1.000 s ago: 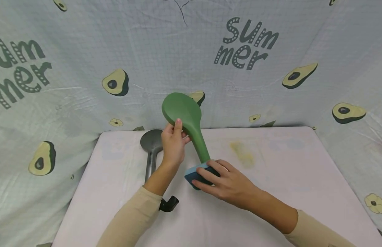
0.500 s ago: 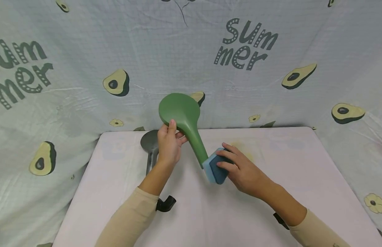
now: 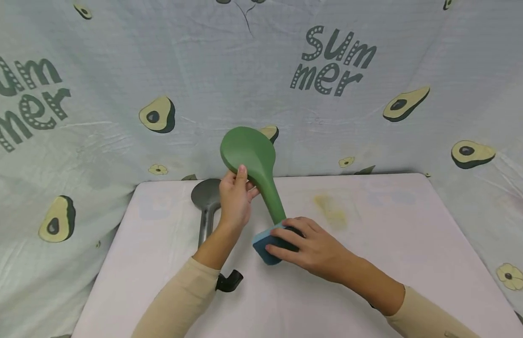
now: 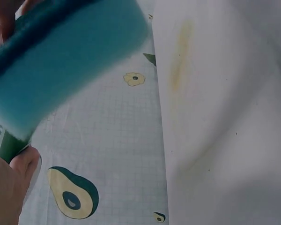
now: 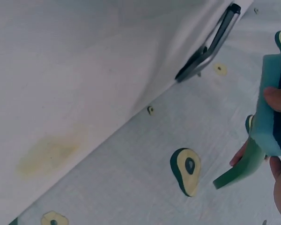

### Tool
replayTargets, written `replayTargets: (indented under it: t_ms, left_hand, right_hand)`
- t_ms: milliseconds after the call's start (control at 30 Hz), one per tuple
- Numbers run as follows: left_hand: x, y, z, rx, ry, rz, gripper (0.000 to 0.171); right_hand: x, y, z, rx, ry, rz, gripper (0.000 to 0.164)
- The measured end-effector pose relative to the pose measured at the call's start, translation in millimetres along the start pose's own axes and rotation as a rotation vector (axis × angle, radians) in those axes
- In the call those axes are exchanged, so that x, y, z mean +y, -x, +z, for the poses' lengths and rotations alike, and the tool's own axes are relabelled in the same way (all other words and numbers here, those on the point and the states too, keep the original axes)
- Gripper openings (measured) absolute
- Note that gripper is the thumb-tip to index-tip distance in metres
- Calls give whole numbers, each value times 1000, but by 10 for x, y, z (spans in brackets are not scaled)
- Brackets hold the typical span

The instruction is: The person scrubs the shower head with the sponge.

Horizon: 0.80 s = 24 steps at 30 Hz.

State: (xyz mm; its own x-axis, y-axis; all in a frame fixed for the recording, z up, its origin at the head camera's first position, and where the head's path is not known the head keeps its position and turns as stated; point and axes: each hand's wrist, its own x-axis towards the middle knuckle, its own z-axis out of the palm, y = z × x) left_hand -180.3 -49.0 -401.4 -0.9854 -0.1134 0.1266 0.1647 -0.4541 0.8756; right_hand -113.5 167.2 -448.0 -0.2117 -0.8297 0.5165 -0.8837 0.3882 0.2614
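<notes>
My left hand (image 3: 236,199) holds a large green spoon (image 3: 249,150) near the base of its broad round head, thumb on top. The head points up and away, and the handle slants down to the right. My right hand (image 3: 316,253) grips a two-tone blue sponge (image 3: 267,251) around the lower end of that handle, hiding the tip. Up close in the left wrist view, the sponge's light-blue side (image 4: 79,51) covers most of the spoon. The right wrist view has the curved green spoon (image 5: 241,168) edge-on beside the sponge.
Left of the spoon, a dark grey round-headed utensil (image 3: 205,195) lies on the pale pink table (image 3: 371,220), partly behind my left forearm. Its bent black end (image 3: 230,281) sticks out. A yellowish stain (image 3: 331,211) marks the tabletop. An avocado-print cloth (image 3: 202,70) hangs behind.
My right hand swung the sponge out to the right of the spoon's handle, then back left and down over its lower end. The left hand shifted the spoon slightly left and back.
</notes>
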Motion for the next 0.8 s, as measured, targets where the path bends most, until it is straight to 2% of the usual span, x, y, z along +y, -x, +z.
replayTargets:
  t_ms: [67,200,433,700,800]
  left_hand:
    - [-7,5,0,-4,-34,-4,37]
    - [-9,-1,-8,-14,-68,-20,36]
    - [16,-27,-80,-63,-24,-40,33]
    - [-21,-41,-156,-156,-40,-181,36]
    - [-53,-40,-174,-154,-55,-230,37]
  right_hand:
    - [-37,-40,23,-39,-5,1,52]
    - [-40,-8,18,-58,-15,40,68]
    - [83,170,-82,-85,-53,160,74]
    - [311,426,-231,-93,-144,340,78]
    - [375,521,-254,-100,-154,375,79]
